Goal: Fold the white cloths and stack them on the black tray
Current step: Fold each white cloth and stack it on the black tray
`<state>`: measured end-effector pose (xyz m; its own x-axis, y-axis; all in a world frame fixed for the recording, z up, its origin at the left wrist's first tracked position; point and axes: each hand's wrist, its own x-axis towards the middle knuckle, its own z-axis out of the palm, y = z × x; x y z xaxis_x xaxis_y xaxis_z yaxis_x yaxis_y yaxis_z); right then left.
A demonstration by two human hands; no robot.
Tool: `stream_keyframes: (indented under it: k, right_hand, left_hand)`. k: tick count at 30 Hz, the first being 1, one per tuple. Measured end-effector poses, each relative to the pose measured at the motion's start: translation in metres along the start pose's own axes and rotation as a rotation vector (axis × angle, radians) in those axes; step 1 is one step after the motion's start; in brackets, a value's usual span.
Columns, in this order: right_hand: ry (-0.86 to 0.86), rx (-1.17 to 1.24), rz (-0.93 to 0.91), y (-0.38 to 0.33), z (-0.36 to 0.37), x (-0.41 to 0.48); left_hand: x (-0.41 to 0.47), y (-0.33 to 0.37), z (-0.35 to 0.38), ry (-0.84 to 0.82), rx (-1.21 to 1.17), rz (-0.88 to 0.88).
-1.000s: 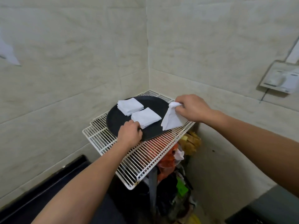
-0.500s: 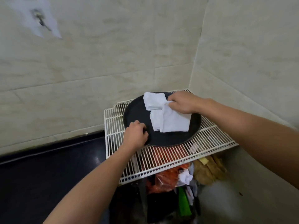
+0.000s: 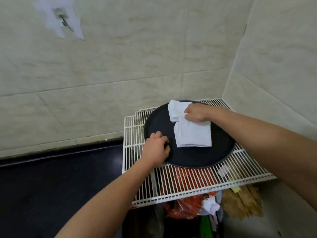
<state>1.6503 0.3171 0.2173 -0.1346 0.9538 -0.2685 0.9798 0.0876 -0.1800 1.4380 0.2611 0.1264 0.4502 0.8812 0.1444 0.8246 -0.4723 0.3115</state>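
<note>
On black tray (image 3: 197, 158), rim gripped by left hand (image 3: 157, 150): white cloth (image 3: 193, 134), beside tray before, is laid atop near stack (image 3: 177, 134), pinched by right hand (image 3: 197, 113); release pending.

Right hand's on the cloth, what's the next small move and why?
Probably let go: the right hand pinches the far edge of the top cloth, which already lies flat on the folded stack on the black tray. The left hand grips the rim.
</note>
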Motion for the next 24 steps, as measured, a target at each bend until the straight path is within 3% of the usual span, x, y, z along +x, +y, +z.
stream_keyframes:
  k: [7,11,13,18,24]
  right_hand:
    - [0.050,0.043,0.017,0.015,0.037,0.019]
    - [0.461,-0.004,-0.025,0.015,0.056,0.001]
    - [0.580,-0.030,-0.076,0.011,0.068,-0.011]
    - [0.322,-0.055,-0.117,0.003,0.103,-0.016]
    - [0.295,-0.083,-0.115,0.004,0.105,-0.011]
  left_hand:
    - [0.011,-0.011,-0.003,-0.021,-0.079,0.029]
    - [0.014,-0.020,0.002,0.017,-0.063,0.078]
    - [0.015,-0.023,0.006,0.054,-0.067,0.103]
    - [0.019,-0.028,0.013,0.108,-0.106,0.126]
    - [0.024,-0.031,0.017,0.123,-0.122,0.135]
